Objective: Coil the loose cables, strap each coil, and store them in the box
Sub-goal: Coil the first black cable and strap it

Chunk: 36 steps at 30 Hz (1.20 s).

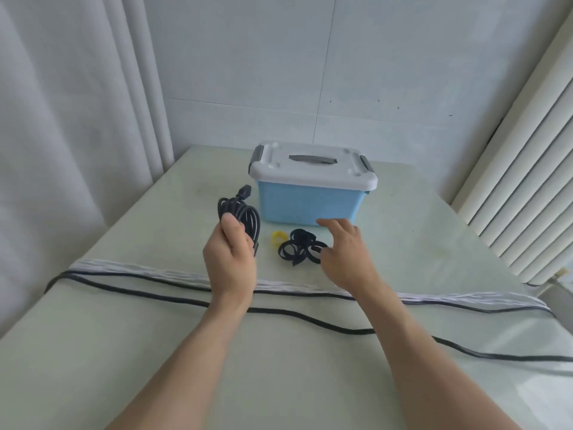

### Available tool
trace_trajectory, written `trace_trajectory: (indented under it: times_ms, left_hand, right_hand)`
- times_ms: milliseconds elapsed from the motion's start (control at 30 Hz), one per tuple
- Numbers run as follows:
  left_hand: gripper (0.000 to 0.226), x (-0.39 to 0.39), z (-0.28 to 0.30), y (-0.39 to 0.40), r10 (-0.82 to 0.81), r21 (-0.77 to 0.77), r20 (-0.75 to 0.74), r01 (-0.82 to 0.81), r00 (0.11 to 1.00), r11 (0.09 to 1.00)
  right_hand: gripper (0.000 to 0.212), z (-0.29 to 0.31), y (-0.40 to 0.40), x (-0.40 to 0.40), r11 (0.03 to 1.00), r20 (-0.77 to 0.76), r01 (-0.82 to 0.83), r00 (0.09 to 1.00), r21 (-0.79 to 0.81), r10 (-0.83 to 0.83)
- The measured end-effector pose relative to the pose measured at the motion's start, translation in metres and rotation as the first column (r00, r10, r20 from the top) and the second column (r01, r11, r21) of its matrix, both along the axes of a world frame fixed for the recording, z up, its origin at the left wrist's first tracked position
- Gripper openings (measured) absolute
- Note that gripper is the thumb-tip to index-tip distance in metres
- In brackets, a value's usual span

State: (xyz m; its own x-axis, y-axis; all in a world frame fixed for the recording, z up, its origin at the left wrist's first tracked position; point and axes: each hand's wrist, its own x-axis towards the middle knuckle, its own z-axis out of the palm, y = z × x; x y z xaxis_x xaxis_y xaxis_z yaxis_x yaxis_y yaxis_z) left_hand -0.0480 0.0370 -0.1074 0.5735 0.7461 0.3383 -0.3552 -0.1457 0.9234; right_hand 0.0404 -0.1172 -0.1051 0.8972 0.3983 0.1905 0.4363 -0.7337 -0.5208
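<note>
A soft white curtain (62, 125) is hanging in long folds, far to the left of the blue box (305, 204). The table (124, 352) is wearing a smooth, pale green cover that is shining a little.

The left hand (231, 259) is holding up a black cable coil (240, 217), just to the left of the box. The fingers and thumb are curling tight around the bottom of the coil. The coil is made of thick, round, rubbery loops, and a chunky black plug (245, 191) is sticking out at the top.

A small yellow strap (278, 237) is lying curled in a ring in front of the box. Next to it a pile of black straps (302, 246) is sitting in flat, floppy loops.

The box is a plastic tub with a white lid (313, 164), still on, with a grey handle (311, 159) in the middle and grey clips at the sides.

The right hand (347, 259) is hovering just in front of the box, over the right side of the black straps. Its fingers are spread apart and gripping nothing.

Two long black cables (310, 313) and a flat white cable (434, 297) are lying loose across the table, nearer than the box.
</note>
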Motion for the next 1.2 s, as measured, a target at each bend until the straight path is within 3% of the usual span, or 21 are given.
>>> trace_trajectory:
  times_ms: [100,367,567,633,733,800,900,1067,1200]
  left_hand:
    - [0.041,0.002,-0.002,-0.001,0.059,0.066,0.032,-0.061,0.998,0.996]
    - [0.039,0.003,-0.006,-0.002,0.122,0.219,0.035,-0.126,0.992,0.967]
    - [0.037,-0.002,-0.006,-0.008,0.149,0.354,0.033,-0.151,0.988,0.923]
    - [0.036,-0.002,-0.008,-0.01,0.144,0.39,0.037,-0.147,0.989,0.909]
    - [0.04,-0.001,-0.01,-0.012,0.14,0.413,0.039,-0.143,0.989,0.9]
    - [0.04,-0.001,-0.011,-0.012,0.14,0.416,0.04,-0.144,0.989,0.898]
    - [0.041,0.0,-0.012,-0.012,0.14,0.43,0.04,-0.143,0.989,0.892]
    - [0.041,0.0,-0.012,-0.012,0.136,0.446,0.04,-0.139,0.99,0.884]
    - [0.041,0.0,-0.012,-0.01,0.155,0.46,0.034,-0.153,0.987,0.875]
  right_hand:
    - [0.047,-0.013,-0.013,0.011,0.98,-0.049,0.006,0.999,-0.197,-0.016]
    - [0.024,-0.016,-0.017,0.01,0.996,0.014,0.088,0.996,-0.031,-0.087]
    - [0.032,-0.015,-0.02,0.016,0.968,0.045,0.227,0.971,0.111,-0.233]
    - [0.036,-0.013,-0.012,0.015,0.983,0.124,0.14,0.98,0.121,-0.155]
    - [0.042,-0.015,0.005,0.007,0.995,0.177,-0.076,0.98,-0.07,0.088]
    - [0.047,-0.022,0.014,0.003,0.976,0.128,-0.114,0.982,-0.183,0.138]
    - [0.047,-0.026,0.018,0.001,0.968,0.167,-0.118,0.973,-0.22,0.156]
    - [0.037,-0.025,0.019,-0.004,0.976,0.293,-0.209,0.931,-0.06,0.217]
    - [0.013,-0.024,0.015,0.001,0.961,0.413,-0.178,0.907,0.213,0.076]
